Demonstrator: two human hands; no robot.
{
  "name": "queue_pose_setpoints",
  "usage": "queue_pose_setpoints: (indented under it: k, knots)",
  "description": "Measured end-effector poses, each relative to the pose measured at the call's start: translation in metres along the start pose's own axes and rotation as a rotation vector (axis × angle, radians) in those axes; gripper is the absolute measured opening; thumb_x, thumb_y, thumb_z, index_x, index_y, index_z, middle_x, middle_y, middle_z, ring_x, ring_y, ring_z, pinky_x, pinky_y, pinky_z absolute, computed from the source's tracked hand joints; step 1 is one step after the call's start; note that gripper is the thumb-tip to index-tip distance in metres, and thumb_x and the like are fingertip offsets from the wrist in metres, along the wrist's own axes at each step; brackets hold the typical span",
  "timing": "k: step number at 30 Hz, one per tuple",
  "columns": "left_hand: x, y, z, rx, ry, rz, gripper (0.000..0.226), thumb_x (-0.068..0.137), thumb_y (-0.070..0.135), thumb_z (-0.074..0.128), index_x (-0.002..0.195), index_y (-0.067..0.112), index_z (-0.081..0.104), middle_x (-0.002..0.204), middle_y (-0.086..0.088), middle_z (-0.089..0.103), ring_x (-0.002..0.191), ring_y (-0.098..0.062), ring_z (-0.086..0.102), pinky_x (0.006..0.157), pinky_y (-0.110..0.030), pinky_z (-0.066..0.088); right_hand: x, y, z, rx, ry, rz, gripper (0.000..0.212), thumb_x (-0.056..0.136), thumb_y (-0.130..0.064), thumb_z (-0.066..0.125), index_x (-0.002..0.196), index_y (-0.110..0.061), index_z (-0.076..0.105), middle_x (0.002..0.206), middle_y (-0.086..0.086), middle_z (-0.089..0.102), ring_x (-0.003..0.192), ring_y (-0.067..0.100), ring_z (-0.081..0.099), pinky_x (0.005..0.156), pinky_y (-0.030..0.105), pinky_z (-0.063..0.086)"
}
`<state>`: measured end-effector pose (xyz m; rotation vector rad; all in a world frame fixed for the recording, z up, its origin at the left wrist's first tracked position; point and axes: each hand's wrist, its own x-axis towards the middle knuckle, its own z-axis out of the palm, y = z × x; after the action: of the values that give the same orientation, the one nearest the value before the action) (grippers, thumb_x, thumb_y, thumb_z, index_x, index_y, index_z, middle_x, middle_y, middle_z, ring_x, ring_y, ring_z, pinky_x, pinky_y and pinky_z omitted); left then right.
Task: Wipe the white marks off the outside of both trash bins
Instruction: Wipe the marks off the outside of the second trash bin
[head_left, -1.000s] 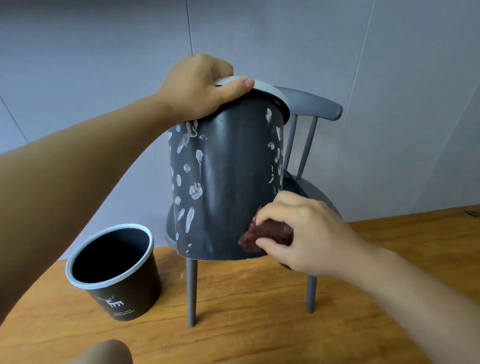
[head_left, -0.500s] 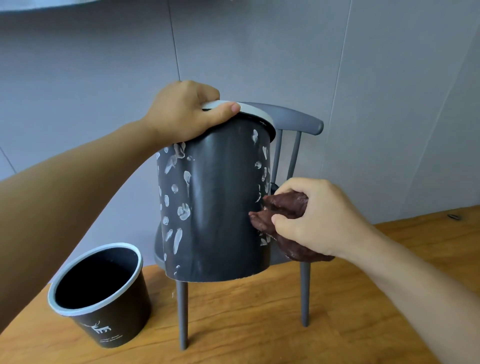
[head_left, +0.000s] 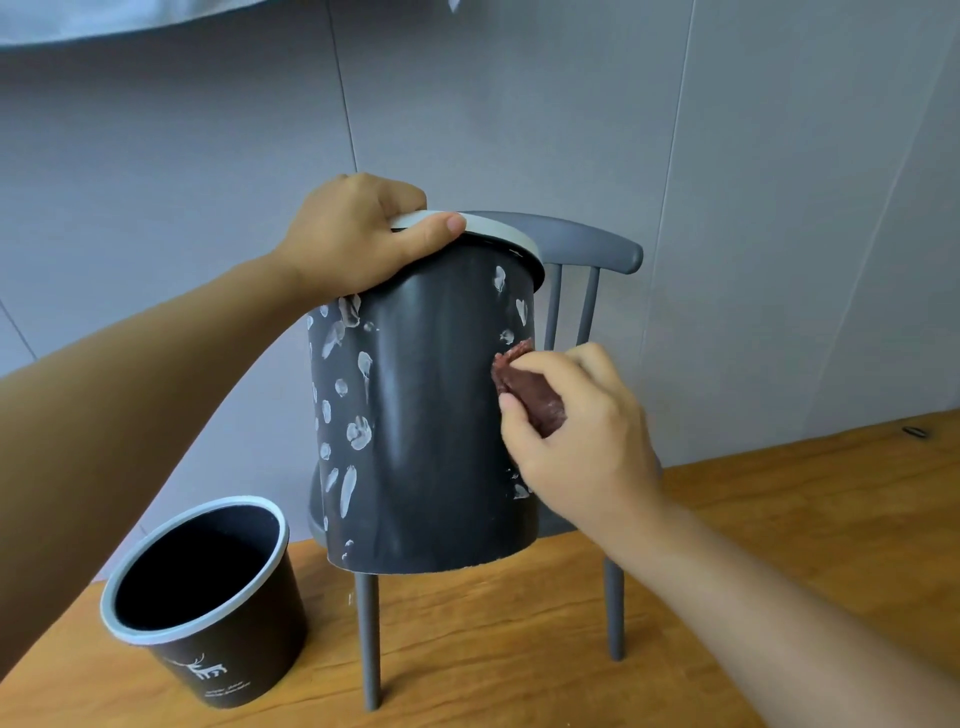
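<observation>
A tall black trash bin (head_left: 431, 415) with a pale grey rim stands on a small grey chair (head_left: 587, 244). White smears dot its left side and its right edge; the middle band looks wiped. My left hand (head_left: 358, 239) grips the bin's rim from above, thumb along the front. A dark red cloth (head_left: 530, 384) is bunched in my right hand (head_left: 576, 436) and pressed to the bin's right side, about mid-height. A second, shorter black bin (head_left: 218, 613) with a white deer print sits on the wooden floor at lower left, open top tilted toward me.
The chair's thin legs (head_left: 370, 639) stand on a wooden floor (head_left: 519, 649). A grey panelled wall (head_left: 727, 208) rises close behind the chair. A small dark object (head_left: 915, 431) lies on the floor at far right.
My right hand has carried the cloth up the bin's right side from near the bottom to mid-height. My left hand has kept its grip on the rim.
</observation>
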<state>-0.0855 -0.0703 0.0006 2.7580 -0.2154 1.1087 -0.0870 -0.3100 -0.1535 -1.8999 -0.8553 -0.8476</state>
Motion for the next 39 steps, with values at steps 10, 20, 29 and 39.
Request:
queue_pose_setpoints:
  k: [10,20,29,39]
  knots:
    - [0.014,0.010,-0.030,0.005,-0.325,-0.024,0.036,0.091,0.042,0.042,0.068,0.016,0.052,0.065,0.002,0.057,0.071,-0.021,0.053,0.063,-0.033,0.043,-0.001,-0.002,0.005,0.230,-0.161,0.013,0.043,0.105,-0.029,0.038,0.137,-0.016,0.065,0.117,-0.006,0.051,0.107,0.007,0.055,0.078,0.019,0.055]
    - [0.005,0.003,-0.005,0.224,0.037,0.038,0.052,0.089,0.054,0.038,0.064,0.010,0.032,0.054,-0.008,0.040,0.058,-0.031,0.039,0.051,-0.033,0.028,-0.006,-0.003,0.006,0.405,-0.113,0.255,0.030,0.096,-0.034,0.071,0.123,-0.046,0.066,0.126,-0.012,0.056,0.118,-0.002,0.055,0.086,0.009,0.054]
    - [0.004,0.011,-0.002,0.268,0.033,0.062,0.052,0.089,0.059,0.036,0.062,0.014,0.035,0.052,-0.002,0.042,0.059,-0.031,0.044,0.055,-0.034,0.032,-0.014,-0.022,0.013,0.256,-0.119,0.186,0.052,0.094,-0.038,0.066,0.136,-0.051,0.038,0.121,-0.022,0.053,0.113,0.005,0.057,0.090,0.028,0.059]
    - [0.000,0.017,-0.001,0.305,0.076,0.081,0.057,0.083,0.068,0.029,0.057,0.018,0.029,0.047,0.002,0.034,0.049,-0.023,0.036,0.052,-0.032,0.020,-0.015,-0.029,0.016,0.247,-0.119,0.355,0.037,0.085,-0.038,0.077,0.114,-0.039,0.054,0.103,-0.016,0.057,0.094,0.009,0.060,0.085,0.038,0.059]
